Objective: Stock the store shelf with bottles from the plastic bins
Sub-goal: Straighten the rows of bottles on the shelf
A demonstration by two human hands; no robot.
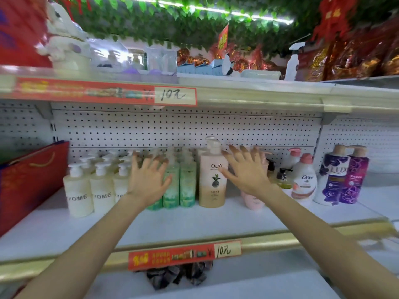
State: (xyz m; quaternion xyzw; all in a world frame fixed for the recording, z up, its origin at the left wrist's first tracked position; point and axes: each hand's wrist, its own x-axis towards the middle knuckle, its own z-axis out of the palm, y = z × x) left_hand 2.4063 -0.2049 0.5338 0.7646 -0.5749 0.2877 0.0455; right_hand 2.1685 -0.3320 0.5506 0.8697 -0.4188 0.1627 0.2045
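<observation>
Upright, pump topmost, the Olay bottle (pixel 212 180) stands between left hand (pixel 146 180) and right hand (pixel 246 171), fingers (pixel 237 156) spread, grasping nothing.

Bright, even light from a ceiling strip light (pixel 216 9); motion blur throughout, edges bowed by wide-angle distortion.

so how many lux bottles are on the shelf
2. One dark purple Lux bottle at the right end of the shelf, one magenta Lux bottle just right of it. Others may hide behind.

Both arms outstretched; left hand (pixel 146 180) and right hand (pixel 246 171) spread, empty.
</observation>
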